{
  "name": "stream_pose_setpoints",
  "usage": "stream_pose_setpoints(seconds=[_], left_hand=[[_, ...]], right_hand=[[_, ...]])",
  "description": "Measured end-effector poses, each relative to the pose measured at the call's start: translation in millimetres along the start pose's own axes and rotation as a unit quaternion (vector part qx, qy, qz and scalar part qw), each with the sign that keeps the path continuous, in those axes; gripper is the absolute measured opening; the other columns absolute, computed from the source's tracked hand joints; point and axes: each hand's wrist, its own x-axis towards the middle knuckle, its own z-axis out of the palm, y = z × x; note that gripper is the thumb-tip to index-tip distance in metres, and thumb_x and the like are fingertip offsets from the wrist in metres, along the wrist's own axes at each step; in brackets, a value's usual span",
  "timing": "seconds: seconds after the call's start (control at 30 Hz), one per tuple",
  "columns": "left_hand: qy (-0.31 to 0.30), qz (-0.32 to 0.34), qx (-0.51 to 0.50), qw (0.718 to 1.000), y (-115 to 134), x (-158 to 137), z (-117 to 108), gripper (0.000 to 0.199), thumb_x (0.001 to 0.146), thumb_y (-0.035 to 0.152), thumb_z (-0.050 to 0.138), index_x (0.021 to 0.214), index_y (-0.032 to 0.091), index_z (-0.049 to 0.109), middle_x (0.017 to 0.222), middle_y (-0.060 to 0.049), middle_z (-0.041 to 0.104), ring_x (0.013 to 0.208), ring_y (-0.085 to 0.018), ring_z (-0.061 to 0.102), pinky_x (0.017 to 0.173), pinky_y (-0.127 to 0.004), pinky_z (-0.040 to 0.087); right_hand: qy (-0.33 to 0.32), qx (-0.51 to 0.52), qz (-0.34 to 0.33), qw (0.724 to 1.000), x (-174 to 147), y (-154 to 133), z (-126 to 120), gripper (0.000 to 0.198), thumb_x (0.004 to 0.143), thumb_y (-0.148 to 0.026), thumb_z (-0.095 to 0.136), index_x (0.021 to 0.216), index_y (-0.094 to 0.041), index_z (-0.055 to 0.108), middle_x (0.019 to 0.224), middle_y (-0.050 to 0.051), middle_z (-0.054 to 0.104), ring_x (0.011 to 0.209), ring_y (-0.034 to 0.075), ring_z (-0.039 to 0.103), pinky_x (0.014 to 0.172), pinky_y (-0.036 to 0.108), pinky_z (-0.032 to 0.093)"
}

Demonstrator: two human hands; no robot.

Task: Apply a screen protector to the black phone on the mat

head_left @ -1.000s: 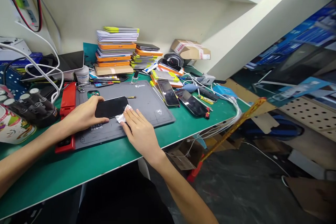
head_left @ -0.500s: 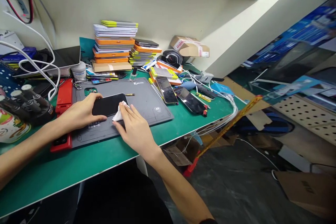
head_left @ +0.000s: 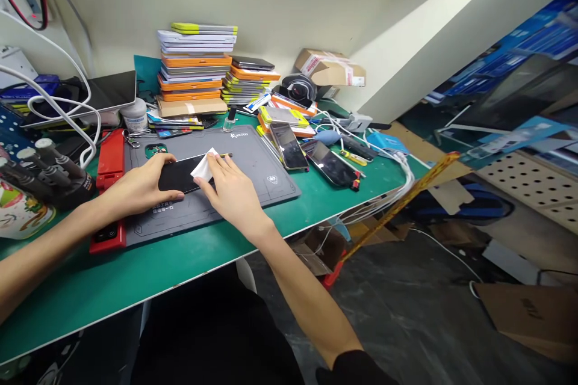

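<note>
A black phone lies screen up on the grey work mat. My left hand grips its left end, thumb along the near edge and fingers at the far edge. In my right hand is a folded white wipe, pressed on the right part of the screen, which it partly hides. A thin brush shows just beyond my right fingers. Left of the phone, a red clamp-like holder sits along the mat's edge.
Two more phones, one with a lit-looking grey screen and a dark one, lie right of the mat. Stacked flat cases stand against the wall. A screwdriver stand is at the left. White cables hang over the table's right end.
My right hand has shifted slightly up over the screen, and the wipe now covers more of its right end. My left hand still holds the phone. The view has moved slightly.
</note>
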Motion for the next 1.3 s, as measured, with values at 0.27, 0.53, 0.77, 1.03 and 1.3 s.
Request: stream_pose_setpoints(seconds=[0.27, 0.53, 0.77, 1.03, 1.3], left_hand=[[0.000, 0.010, -0.013, 1.000, -1.8, -0.5, 0.5, 0.108, 0.066, 0.094, 0.054, 0.157, 0.041, 0.028, 0.164, -0.001, 0.043, 0.146, -0.006, 0.056, 0.148, -0.049, 0.059], [-0.001, 0.004, -0.011, 1.000, 3.2, -0.7, -0.4, 0.111, 0.062, 0.097, 0.054, 0.156, 0.046, 0.026, 0.164, 0.000, 0.043, 0.146, -0.010, 0.058, 0.144, -0.057, 0.061], [-0.003, -0.006, -0.016, 1.000, 0.8, -0.1, 2.3, 0.112, 0.059, 0.099, 0.056, 0.155, 0.049, 0.028, 0.162, 0.001, 0.046, 0.138, -0.009, 0.062, 0.138, -0.056, 0.065], [0.018, 0.033, -0.030, 0.999, -4.4, 0.5, 7.9, 0.115, 0.056, 0.102, 0.051, 0.154, 0.045, 0.030, 0.159, 0.001, 0.049, 0.142, -0.007, 0.060, 0.143, -0.050, 0.062], [0.019, 0.016, -0.006, 1.000, -3.1, 0.9, 4.9, 0.118, 0.055, 0.104, 0.050, 0.155, 0.045, 0.029, 0.160, 0.000, 0.048, 0.133, -0.005, 0.063, 0.134, -0.043, 0.067]], right_hand=[[-0.030, 0.008, -0.043, 0.999, 8.8, -23.2, -5.2, 0.081, 0.111, -0.056, 0.058, 0.157, 0.010, 0.052, 0.162, 0.024, 0.050, 0.155, 0.033, 0.049, 0.137, 0.044, 0.030], [-0.014, -0.012, -0.056, 0.998, 8.1, -11.0, -4.1, 0.078, 0.115, -0.055, 0.050, 0.160, 0.009, 0.050, 0.164, 0.020, 0.049, 0.155, 0.030, 0.051, 0.137, 0.041, 0.031], [0.004, 0.018, -0.045, 0.999, -9.7, 24.0, -5.2, 0.074, 0.117, -0.054, 0.044, 0.159, 0.006, 0.053, 0.163, 0.018, 0.050, 0.153, 0.029, 0.052, 0.134, 0.044, 0.038], [0.018, 0.001, -0.080, 0.997, -35.1, 17.6, -11.0, 0.071, 0.117, -0.051, 0.044, 0.156, 0.008, 0.055, 0.160, 0.019, 0.053, 0.149, 0.030, 0.057, 0.131, 0.045, 0.043], [0.020, -0.005, -0.076, 0.997, -18.2, 13.0, -1.3, 0.076, 0.114, -0.052, 0.052, 0.159, 0.009, 0.051, 0.164, 0.020, 0.049, 0.154, 0.031, 0.051, 0.134, 0.045, 0.039]])
